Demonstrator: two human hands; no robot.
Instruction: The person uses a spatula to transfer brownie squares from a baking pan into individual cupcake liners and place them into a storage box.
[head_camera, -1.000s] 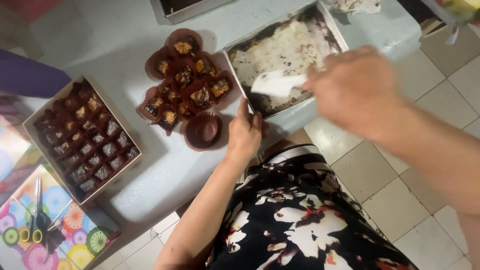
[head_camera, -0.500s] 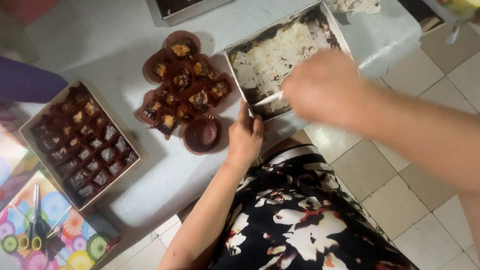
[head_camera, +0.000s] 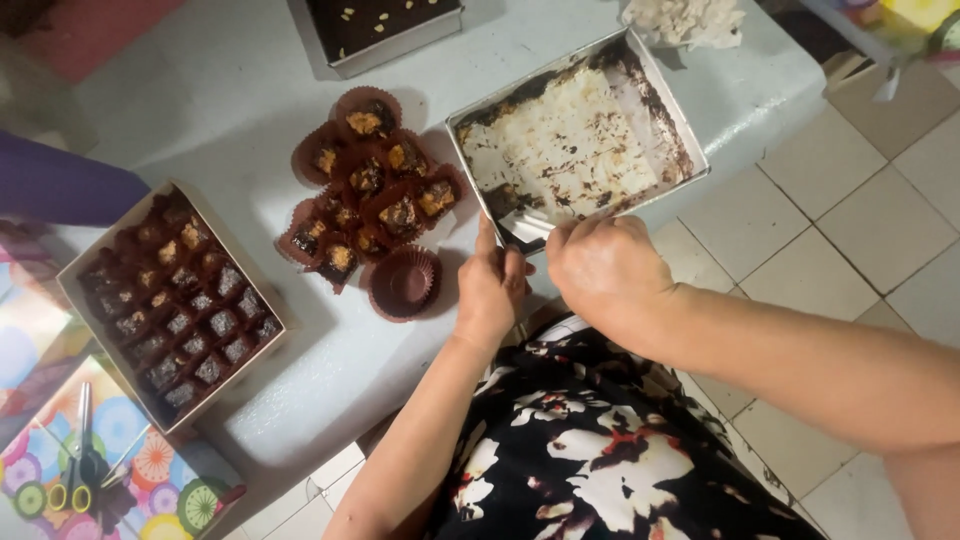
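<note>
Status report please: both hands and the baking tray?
Left hand and right hand at near corner of scraped baking tray. Grip unclear. Empty paper cup beside left hand.

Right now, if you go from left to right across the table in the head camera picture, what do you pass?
Scissors → box of brownie pieces → cluster of brownies in paper cups → left hand → right hand, at the near rim of the scraped baking tray.

We see even, soft indoor light; faint shadows beside hands; mild glare on table; slight blur, edges curved.
</note>
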